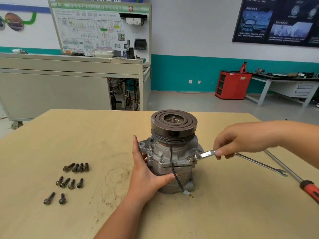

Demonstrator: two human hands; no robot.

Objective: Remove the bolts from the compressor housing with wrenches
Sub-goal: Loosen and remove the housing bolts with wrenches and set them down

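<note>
Evidently heavy, rigid compressor housing (pixel 172 157): left hand (pixel 146 173) clasps its lower body to brace; right hand (pixel 241 142) pinches the wrench (pixel 206 154) on a flange bolt (pixel 197 155)

Dull metal on scuffed wood

The compressor housing (pixel 165 157) is showing rough, matt grey cast metal, its pulley (pixel 173 131) gleaming dark and smooth; the wrench (pixel 206 154) at the housing is flashing bright polished metal — the loose bolts (pixel 71 184) are looking dull and dark, and the table (pixel 77 135) is showing matt, pale wood, smudged.
</note>
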